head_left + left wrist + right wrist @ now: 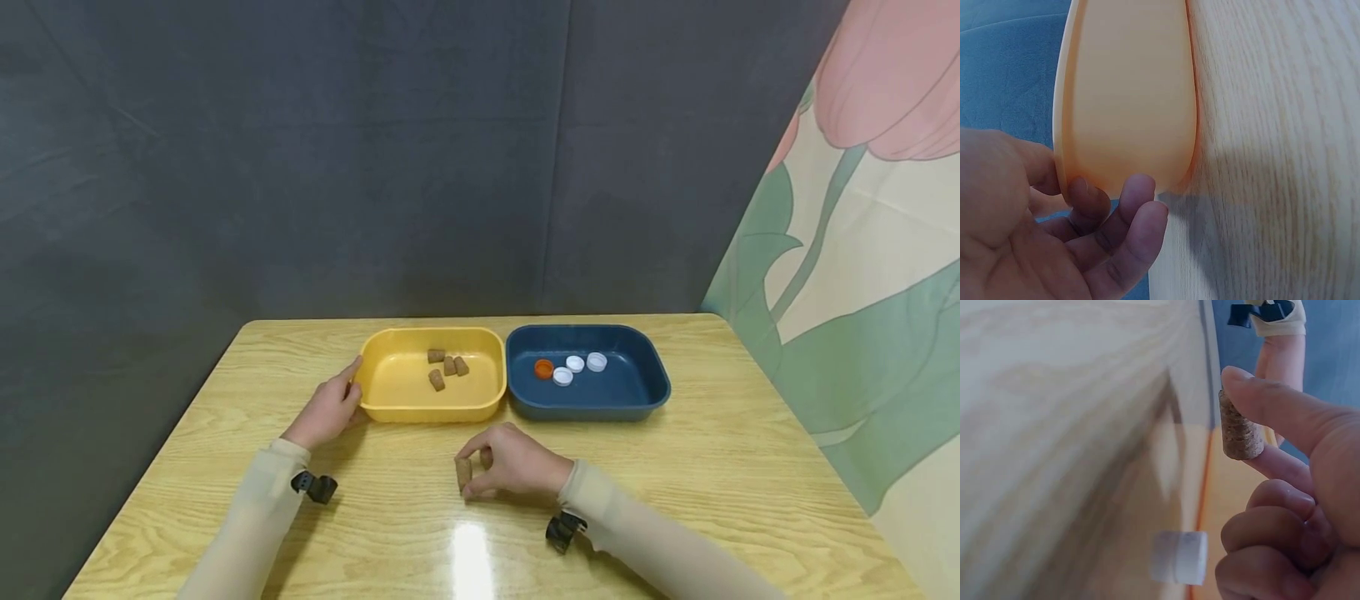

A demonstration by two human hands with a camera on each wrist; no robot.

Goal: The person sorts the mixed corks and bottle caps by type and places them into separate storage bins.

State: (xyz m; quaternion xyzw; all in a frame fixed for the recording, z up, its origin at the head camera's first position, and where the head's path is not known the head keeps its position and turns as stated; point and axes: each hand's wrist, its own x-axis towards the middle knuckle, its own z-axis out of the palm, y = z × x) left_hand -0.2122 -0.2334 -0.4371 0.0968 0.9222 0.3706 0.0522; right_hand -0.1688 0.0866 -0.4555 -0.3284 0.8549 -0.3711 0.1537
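Observation:
My left hand (326, 410) holds the left end of a yellow plastic tray (431, 414), its fingers at the rim and end wall. In the left wrist view, the tray's outer side (1132, 94) fills the upper middle. Over the table in front of the trays, my right hand (517, 461) pinches a brown tapered cork (464, 474) between thumb and index finger. The right wrist view shows this cork (1241, 431) close up, the other fingers curled toward the palm. Low in that view is a blurred white cap-like piece (1179, 557), which I cannot make out in the head view.
Several corks (450, 365) lie inside the yellow tray. Touching its right side is a dark blue tray (588, 412) with an orange cap (543, 369) and several white caps (574, 364). Both stand toward the back of the wooden table (712, 467), before a dark cloth backdrop (450, 167).

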